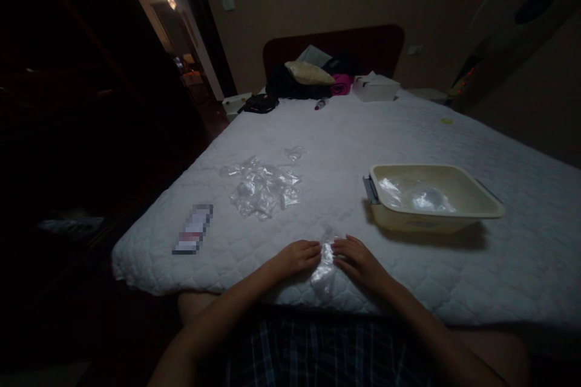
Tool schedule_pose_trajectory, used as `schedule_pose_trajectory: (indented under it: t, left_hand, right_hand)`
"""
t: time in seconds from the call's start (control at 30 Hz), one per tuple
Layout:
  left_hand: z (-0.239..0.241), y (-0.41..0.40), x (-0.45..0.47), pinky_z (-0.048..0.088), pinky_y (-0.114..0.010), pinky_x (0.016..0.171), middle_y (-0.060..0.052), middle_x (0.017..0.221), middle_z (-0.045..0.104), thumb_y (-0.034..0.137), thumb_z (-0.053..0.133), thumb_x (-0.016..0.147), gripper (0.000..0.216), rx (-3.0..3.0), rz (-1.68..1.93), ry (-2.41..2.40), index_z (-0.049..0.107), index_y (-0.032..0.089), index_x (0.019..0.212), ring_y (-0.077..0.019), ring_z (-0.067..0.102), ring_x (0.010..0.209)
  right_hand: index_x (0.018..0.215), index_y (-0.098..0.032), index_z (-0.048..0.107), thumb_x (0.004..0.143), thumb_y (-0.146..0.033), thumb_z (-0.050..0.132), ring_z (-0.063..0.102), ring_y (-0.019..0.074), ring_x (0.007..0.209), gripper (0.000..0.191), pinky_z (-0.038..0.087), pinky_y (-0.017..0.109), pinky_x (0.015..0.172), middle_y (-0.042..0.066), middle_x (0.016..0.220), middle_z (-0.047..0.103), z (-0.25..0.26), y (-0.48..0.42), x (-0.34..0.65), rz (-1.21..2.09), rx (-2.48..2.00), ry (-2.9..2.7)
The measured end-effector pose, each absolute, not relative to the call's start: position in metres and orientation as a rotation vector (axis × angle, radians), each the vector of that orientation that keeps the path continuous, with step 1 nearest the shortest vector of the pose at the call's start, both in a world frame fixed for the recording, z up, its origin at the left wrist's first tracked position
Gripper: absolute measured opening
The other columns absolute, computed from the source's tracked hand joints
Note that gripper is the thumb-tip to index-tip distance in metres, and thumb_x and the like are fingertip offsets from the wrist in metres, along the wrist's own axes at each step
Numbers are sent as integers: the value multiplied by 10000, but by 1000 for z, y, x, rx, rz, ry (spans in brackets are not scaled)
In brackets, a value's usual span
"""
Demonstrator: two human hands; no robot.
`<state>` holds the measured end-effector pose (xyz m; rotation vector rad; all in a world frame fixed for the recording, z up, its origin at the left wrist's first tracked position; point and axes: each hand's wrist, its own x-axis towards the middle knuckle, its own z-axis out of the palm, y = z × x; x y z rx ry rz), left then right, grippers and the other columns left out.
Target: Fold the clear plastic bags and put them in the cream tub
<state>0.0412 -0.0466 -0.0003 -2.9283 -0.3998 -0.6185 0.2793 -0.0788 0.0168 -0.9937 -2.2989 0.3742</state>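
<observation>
A clear plastic bag (325, 272) lies crumpled near the bed's front edge, between my two hands. My left hand (298, 257) rests on the bag's left side, its fingers stretched out flat. From the other side my right hand (361, 261) touches the bag with fingers extended and slightly apart. Farther forward and to the left is a loose pile of clear plastic bags (263, 187), with one small separate bag (295, 152) just behind it. On the right stands a cream plastic basin (438, 225) with grey handles, holding shiny clear plastic (431, 198).
White quilted bedding (336, 139) covers the bed. A blurred-out flat rectangular object (194, 230) lies at the left. Toward the headboard (385, 42) are a white box (376, 88), a pillow (308, 72), a dark bag (261, 103) and a small bottle (321, 104). A fan (535, 6) stands at right.
</observation>
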Motion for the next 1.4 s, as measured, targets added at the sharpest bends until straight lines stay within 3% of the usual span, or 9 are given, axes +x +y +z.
schedule_pose_trajectory:
  t: [0.2,0.6,0.9,1.2,1.4]
  left_hand:
    - [-1,-49,43,502,-340,818,-106,1020,626,138,421,862,180,-2793,-702,-435,556,134,981,-203,567,1003]
    - [-7,-38,25,493,-381,823,-120,1050,619,137,437,836,237,-2646,-864,-910,575,147,1028,-215,560,1009]
    - [-12,-36,26,469,-378,848,-103,1017,637,214,443,856,271,-2771,-1021,-1111,557,166,1098,-199,566,990]
    - [-3,-37,35,446,-332,816,-52,904,647,264,543,805,144,-2823,-1280,-1493,650,194,874,-165,562,876]
    - [0,-37,39,439,-295,799,-46,890,632,255,552,786,132,-2794,-1335,-1640,671,198,792,-154,554,866]
  right_hand:
    - [1076,-189,564,831,-163,463,575,195,932,267,469,388,800,107,1028,620,20,-83,284,135,-924,-2252]
    - [1130,-183,544,858,-177,447,559,207,973,289,459,389,813,118,1080,608,14,-55,249,-26,-963,-2285]
    - [1016,-186,595,817,-153,471,590,193,893,237,448,360,816,78,960,656,1,-48,243,290,-1043,-2189]
    - [944,-220,505,800,-253,477,614,165,774,150,451,283,690,23,848,644,3,-42,236,695,-1306,-1924]
    - [879,-226,435,789,-318,499,623,169,772,144,445,276,679,15,802,630,5,-42,231,706,-1340,-1838]
